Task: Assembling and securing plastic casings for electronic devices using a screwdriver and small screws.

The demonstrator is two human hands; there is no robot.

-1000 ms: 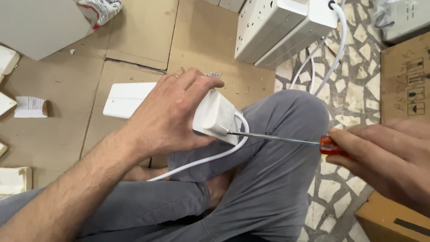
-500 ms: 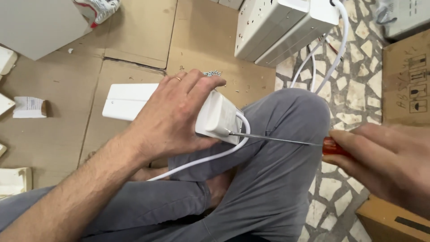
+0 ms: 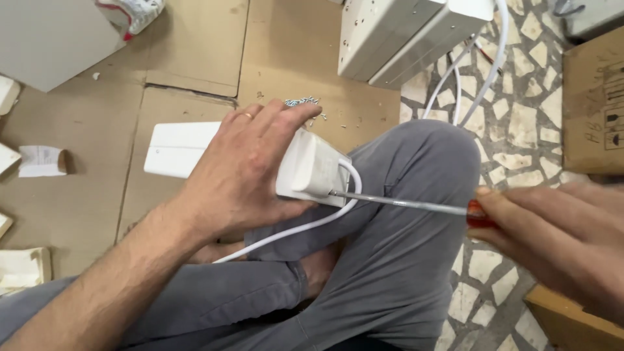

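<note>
The right hand (image 3: 565, 244) is wrapped around the red handle of one screwdriver (image 3: 416, 205), its thin steel shaft running level to the end of a white plastic power strip (image 3: 312, 170). The left hand (image 3: 244, 172) clamps that strip against the raised grey-trousered knee (image 3: 416, 195). The casing looks light, stiff and rather slick, so a grip across its broad flat sides seems safest. One white cable (image 3: 292, 229) curls from it. Farther off on the cardboard lie one flat white cover (image 3: 175, 148), a scatter of small screws (image 3: 302, 102) and two stacked white boxes (image 3: 403, 36).
</note>
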